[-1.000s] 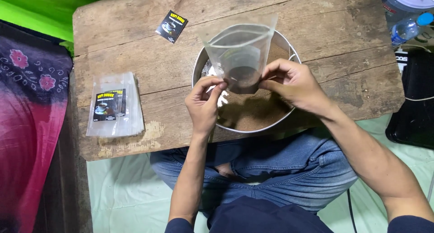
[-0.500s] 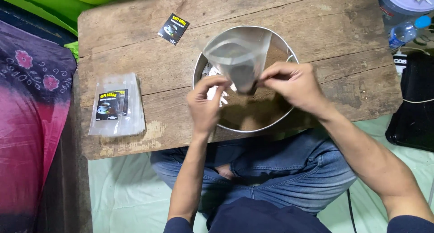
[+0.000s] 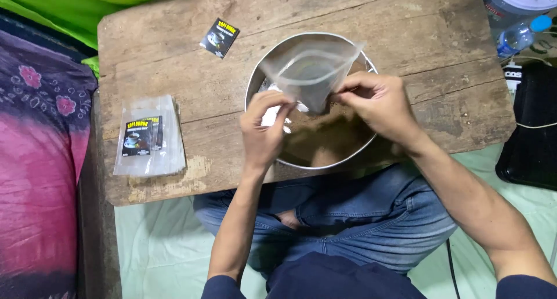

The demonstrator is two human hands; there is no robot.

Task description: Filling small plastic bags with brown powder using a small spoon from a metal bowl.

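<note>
Indoors | worn wooden table [image 3: 174, 73] on pale floor sheet [image 3: 156, 247] | both hands' fingers pinch clear pouch [image 3: 310, 70], seemingly over metal bowl [image 3: 255, 81]

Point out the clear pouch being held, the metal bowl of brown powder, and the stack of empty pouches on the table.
clear pouch [image 3: 310, 73], head view, on its open upper half.
metal bowl [image 3: 253, 81], head view, on the bare left rim.
stack of empty pouches [image 3: 149, 136], head view, on the top pouch near its dark label.

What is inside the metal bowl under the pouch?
Brown powder fills the metal bowl; something white lies at its left. The clear pouch and both hands hide the middle.
</note>
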